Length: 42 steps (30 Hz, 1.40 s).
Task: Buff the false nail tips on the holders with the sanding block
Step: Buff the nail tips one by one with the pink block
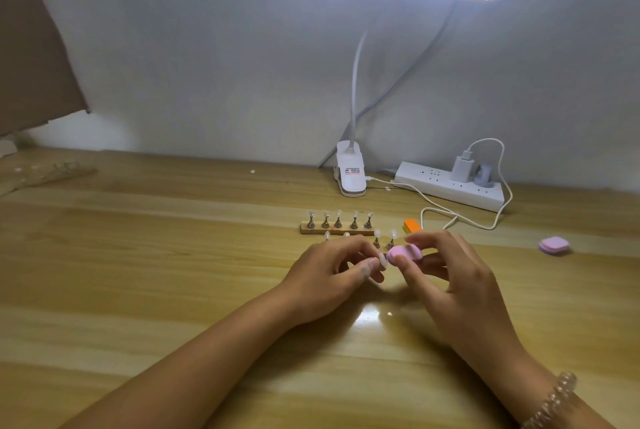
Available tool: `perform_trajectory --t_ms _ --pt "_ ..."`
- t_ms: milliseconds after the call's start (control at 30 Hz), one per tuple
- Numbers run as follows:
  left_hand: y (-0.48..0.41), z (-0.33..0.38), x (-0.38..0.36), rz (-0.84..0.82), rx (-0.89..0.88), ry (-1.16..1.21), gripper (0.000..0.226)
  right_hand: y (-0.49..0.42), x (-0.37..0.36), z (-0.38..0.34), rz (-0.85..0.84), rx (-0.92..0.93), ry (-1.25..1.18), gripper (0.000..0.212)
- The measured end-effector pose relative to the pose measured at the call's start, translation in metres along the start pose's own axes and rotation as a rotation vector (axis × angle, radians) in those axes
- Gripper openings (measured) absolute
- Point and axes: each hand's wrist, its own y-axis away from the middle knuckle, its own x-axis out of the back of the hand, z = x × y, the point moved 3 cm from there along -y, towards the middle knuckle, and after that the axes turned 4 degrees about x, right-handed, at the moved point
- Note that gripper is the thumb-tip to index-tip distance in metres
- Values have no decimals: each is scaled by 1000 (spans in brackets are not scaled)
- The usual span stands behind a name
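My right hand (453, 276) grips a small pink sanding block (403, 253) between thumb and fingers. The block's left end touches a clear false nail tip (382, 261), which my left hand (332, 273) pinches; its holder is hidden by the fingers. Just behind my hands lies a wooden base, mostly hidden, with metal holders (383, 241) carrying clear tips. Farther back a second wooden base (337, 230) carries several more holders with tips.
An orange sanding block (412, 225) lies right of the far base. A pink pad (554, 245) sits at the right. At the back stand a white clip lamp (350, 172), a power strip (450, 189) and a white cable (460, 219) trailing over the wooden table (156, 255).
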Motion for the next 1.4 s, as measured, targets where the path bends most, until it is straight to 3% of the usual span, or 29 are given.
perform_trajectory --t_ms 167,367,533,667,767,967,1033,1100,1133,1200,1300,1400 --pt "1 1 1 -15 -10 -18 11 3 -5 -10 -97 100 37 20" --pt "2 2 -1 -30 -7 60 10 0 4 2 -13 -53 149 10" --pt "3 2 -1 -29 -11 82 14 3 2 8 -145 -176 445 12" --pt "3 2 -1 -21 -35 -3 16 2 0 -3 -108 -43 285 27" --pt "4 4 -1 -12 -48 -69 14 4 -3 -10 -120 99 271 24" --pt "5 8 -1 1 -27 -43 8 3 -2 -7 -83 122 290 22" --pt "6 11 0 131 -53 -99 9 3 -2 -8 -48 134 308 20" --pt "7 14 9 417 -75 -231 15 3 1 -9 -2 126 311 16" --pt "8 13 15 533 -55 -261 18 2 2 -8 16 119 318 14" --pt "7 6 24 580 79 -294 30 2 6 -7 36 109 350 14" --pt "3 -7 26 422 335 -444 41 2 10 -5 57 109 390 16" --pt "1 -11 22 351 371 -515 35 2 10 -4 46 106 398 21"
